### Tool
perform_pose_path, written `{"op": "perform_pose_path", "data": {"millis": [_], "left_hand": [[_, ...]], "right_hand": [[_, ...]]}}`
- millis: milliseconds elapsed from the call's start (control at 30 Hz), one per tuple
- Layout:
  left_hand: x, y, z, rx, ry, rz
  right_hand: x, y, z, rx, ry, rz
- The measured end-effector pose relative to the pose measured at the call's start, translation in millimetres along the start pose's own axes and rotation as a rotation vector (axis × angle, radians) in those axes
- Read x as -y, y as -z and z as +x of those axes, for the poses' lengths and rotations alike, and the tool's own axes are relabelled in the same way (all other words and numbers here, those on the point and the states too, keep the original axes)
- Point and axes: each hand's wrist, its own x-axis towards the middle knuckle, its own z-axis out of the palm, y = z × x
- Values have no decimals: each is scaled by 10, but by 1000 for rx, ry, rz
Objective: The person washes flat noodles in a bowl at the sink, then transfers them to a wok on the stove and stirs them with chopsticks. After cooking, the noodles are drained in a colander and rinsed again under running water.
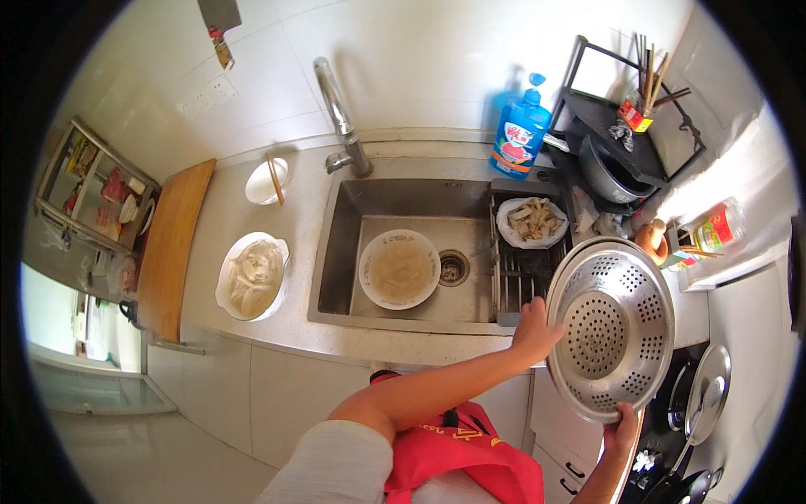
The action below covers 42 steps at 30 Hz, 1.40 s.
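Observation:
My left hand [535, 332] grips the left rim of a perforated stainless steel colander [595, 334]. At its lower right, my right hand [621, 430] holds the same rim. The colander is tilted, its inside facing the camera, and nothing lies in it. A second metal edge shows along its rim; whether another basin sits behind it I cannot tell. To the left, a patterned bowl [398, 269] of cloudy water with pale pieces stands in the steel sink [403, 318]. A lined bowl of scraps [533, 223] rests on the rack [504, 283] at the sink's right side.
A white dish with pale strips [253, 276] and a small bowl with chopsticks [264, 181] stand left of the sink. Behind are the faucet [343, 120] and a blue detergent bottle [520, 135]. A black corner shelf [604, 120] and a stove [667, 403] are at right.

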Motion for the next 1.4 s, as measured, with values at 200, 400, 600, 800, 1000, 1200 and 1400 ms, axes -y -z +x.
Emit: {"op": "perform_pose_path", "data": {"millis": [200,400,600,800,1000,1200,1400], "left_hand": [[115,698,-535,-31,-111,-148],[210,1498,-987,17,97,-338],[1011,2826,-1410,-556,-15,-678],[2394,4646,-1846,-1396,279,94],[2553,5047,-1829,-535,371,-875],[2628,5143,-1731,-556,393,-866],[2727,5563,-1987,-506,405,-846]], "right_hand": [[-5,-404,-464,44,69,12],[-79,-877,-851,0,-160,9],[-370,-1122,-1130,-55,-390,-144],[-684,-1704,-1649,75,-319,-149],[-1373,-2237,-2012,139,-267,30],[-1595,-2816,-2452,60,-206,117],[-1577,-3164,-2666,94,-153,25]]}}
